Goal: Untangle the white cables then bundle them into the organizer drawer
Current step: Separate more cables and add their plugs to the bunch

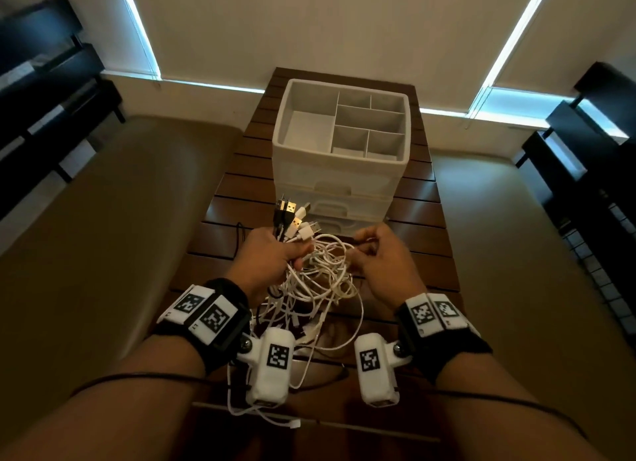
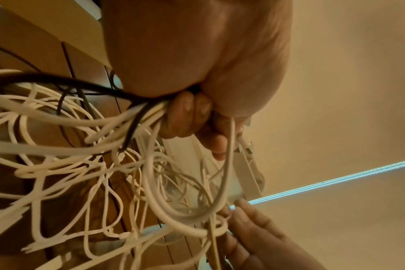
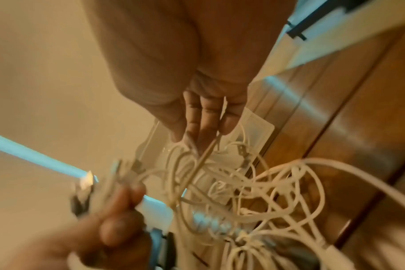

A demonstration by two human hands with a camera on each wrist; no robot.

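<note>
A tangle of white cables hangs between my hands above the wooden table. My left hand grips a bunch of cable ends, and their USB plugs stick up out of the fist, a few of them black. The left wrist view shows its fingers curled round the white cables and a black one. My right hand pinches one white strand at the tangle's right side. In the blurred right wrist view that strand runs between the fingers. The white organizer stands just behind, its drawers closed.
The organizer's top tray has several empty compartments. Loose cable ends trail down to the table's near edge. Tan cushions flank the table on both sides. Dark shelving stands at the far left and far right.
</note>
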